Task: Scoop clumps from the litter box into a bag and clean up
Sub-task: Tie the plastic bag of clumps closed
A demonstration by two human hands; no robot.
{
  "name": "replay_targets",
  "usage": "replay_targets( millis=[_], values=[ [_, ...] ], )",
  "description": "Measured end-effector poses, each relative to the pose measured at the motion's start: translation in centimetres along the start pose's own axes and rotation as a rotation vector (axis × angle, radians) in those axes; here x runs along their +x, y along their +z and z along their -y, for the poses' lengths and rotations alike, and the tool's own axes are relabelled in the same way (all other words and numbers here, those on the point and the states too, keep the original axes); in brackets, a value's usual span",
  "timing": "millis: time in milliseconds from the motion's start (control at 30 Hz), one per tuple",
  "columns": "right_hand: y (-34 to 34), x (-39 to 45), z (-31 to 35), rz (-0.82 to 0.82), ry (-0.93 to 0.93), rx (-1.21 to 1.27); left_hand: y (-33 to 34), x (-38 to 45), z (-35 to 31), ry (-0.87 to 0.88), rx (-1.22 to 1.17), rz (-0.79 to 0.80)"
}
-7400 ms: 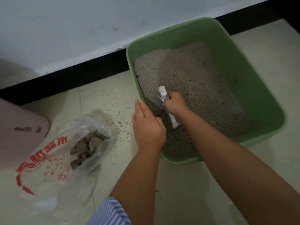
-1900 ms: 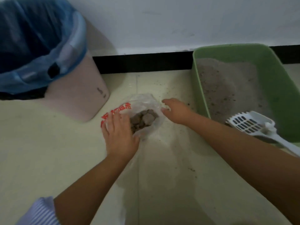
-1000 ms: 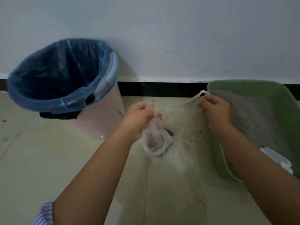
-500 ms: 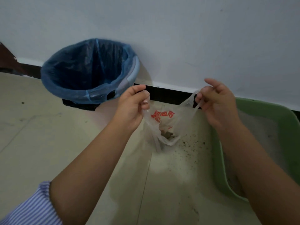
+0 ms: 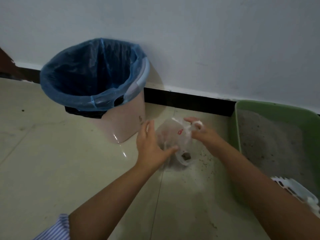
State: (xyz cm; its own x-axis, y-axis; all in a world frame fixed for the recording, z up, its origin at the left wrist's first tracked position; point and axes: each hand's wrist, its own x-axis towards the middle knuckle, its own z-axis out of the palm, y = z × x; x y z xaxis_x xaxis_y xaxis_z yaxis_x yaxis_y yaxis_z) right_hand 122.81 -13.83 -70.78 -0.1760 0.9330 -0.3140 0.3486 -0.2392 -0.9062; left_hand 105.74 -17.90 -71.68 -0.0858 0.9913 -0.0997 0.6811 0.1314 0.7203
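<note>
At frame centre, the right hand (image 5: 204,134) is pinching the bag (image 5: 174,137) handles while the left hand (image 5: 152,146), fingers spread, is steadying its side — the closing step, seemingly. Next: knot it, then drop it in the bin (image 5: 128,122), upper left.

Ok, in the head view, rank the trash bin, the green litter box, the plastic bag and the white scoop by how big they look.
1. trash bin
2. litter box, though the frame cuts it off, so its place against the bin is unsure
3. plastic bag
4. scoop, partly hidden by the right arm, so unsure against the bag
</note>
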Motion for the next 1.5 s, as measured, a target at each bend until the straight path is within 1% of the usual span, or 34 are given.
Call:
replay_targets(
  millis=[67, 167, 233, 300, 333, 400, 433, 500, 533, 567, 633, 667, 733, 833, 900, 967, 1000, 1067, 1100, 1167, 1233, 1267, 1300, 1333, 1400, 1433, 1467, 1500],
  values=[
    [0.2, 0.9, -0.5, -0.047, 0.077, 0.076, 0.6, 0.1, 0.7, 0.122, 0.066, 0.129],
    [-0.2, 1.9, -1.1, -0.138, 0.241, 0.179, 0.8, 0.0, 1.2, 0.245, 0.01, 0.265],
    [-0.9, 2.2, -2.2, -0.14, 0.206, 0.301, 1.1, -0.4, 1.4, 0.302, 0.039, 0.319],
    [-1.3, 2.0, -3.6, -0.118, 0.157, 0.411, 2.1, -0.8, 1.9, 0.334, 0.186, 0.364],
    [-1.5, 1.7, -4.1, -0.131, 0.162, 0.494, 3.0, -1.0, 2.1, 0.36, 0.265, 0.323],
    [-1.9, 1.5, -4.8, -0.185, 0.199, 0.654, 4.7, -1.3, 2.6, 0.453, 0.313, 0.159],
    [-2.2, 1.4, -5.2, -0.201, 0.211, 0.699, 5.3, -1.5, 2.5, 0.481, 0.273, 0.099],
    [-2.6, 1.3, -5.7, -0.199, 0.232, 0.766, 6.1, -1.6, 2.2, 0.484, 0.171, 0.045],
    [-2.9, 1.3, -6.1, -0.197, 0.234, 0.811, 6.4, -1.5, 2.1, 0.483, 0.105, 0.074],
    [-3.1, 1.3, -6.3, -0.199, 0.225, 0.87, 6.2, -1.5, 1.7, 0.458, 0.003, 0.116],
    [-3.5, 1.3, -6.4, -0.229, 0.188, 1.044, 5.1, -1.2, 0.8, 0.307, -0.287, 0.26],
    [-3.7, 1.4, -6.4, -0.248, 0.181, 1.106, 4.6, -1.0, 0.6, 0.221, -0.397, 0.305],
    [-3.6, 1.4, -6.2, -0.24, 0.198, 1.098, 3.6, -0.3, 0.2, 0.061, -0.538, 0.253],
    [-3.0, 1.4, -5.4, -0.164, 0.232, 0.96, 2.8, 1.3, 0.2, -0.207, -0.804, 0.111],
    [-2.1, 1.4, -4.5, -0.171, 0.219, 0.855, 2.6, 2.1, 0.3, -0.332, -0.962, 0.083],
    [-0.8, 1.7, -3.9, -0.22, 0.192, 0.681, 2.0, 2.4, 0.1, -0.36, -1.072, 0.086],
    [-0.2, 1.7, -4.0, -0.252, 0.191, 0.543, 1.9, 2.5, 0.2, -0.352, -1.089, 0.083],
    [0.8, 1.5, -4.3, -0.268, 0.196, 0.223, 2.0, 2.7, 0.4, -0.339, -1.027, 0.071],
    [1.3, 1.3, -4.5, -0.257, 0.182, 0.129, 2.1, 2.6, 0.5, -0.342, -0.978, 0.052],
    [2.1, 0.8, -4.9, -0.214, 0.156, 0.131, 2.4, 2.6, 0.8, -0.338, -0.987, 0.019],
    [2.6, 0.2, -5.3, -0.159, 0.157, 0.122, 2.6, 2.7, 0.6, -0.364, -1.07, 0.018],
    [2.8, 0.0, -5.2, -0.162, 0.174, 0.121, 2.6, 2.7, 0.5, -0.375, -1.122, 0.024],
    [2.8, 0.1, -5.3, -0.198, 0.182, 0.212, 2.6, 2.8, 0.4, -0.38, -1.188, 0.024],
    [2.7, 0.2, -5.3, -0.244, 0.19, 0.388, 2.6, 2.9, 0.4, -0.387, -1.253, 0.03],
    [2.0, 0.4, -4.8, -0.38, 0.211, 0.821, 2.4, 3.0, 0.8, -0.398, -1.375, 0.036],
    [1.5, 0.6, -4.4, -0.419, 0.218, 1.029, 2.2, 3.0, 0.9, -0.409, -1.41, 0.028],
    [1.1, 0.6, -4.0, -0.422, 0.217, 1.126, 2.0, 3.1, 1.1, -0.425, -1.427, 0.025],
    [1.0, 0.6, -3.4, -0.389, 0.214, 1.166, 2.0, 3.2, 1.3, -0.444, -1.441, 0.028]
  ],
)
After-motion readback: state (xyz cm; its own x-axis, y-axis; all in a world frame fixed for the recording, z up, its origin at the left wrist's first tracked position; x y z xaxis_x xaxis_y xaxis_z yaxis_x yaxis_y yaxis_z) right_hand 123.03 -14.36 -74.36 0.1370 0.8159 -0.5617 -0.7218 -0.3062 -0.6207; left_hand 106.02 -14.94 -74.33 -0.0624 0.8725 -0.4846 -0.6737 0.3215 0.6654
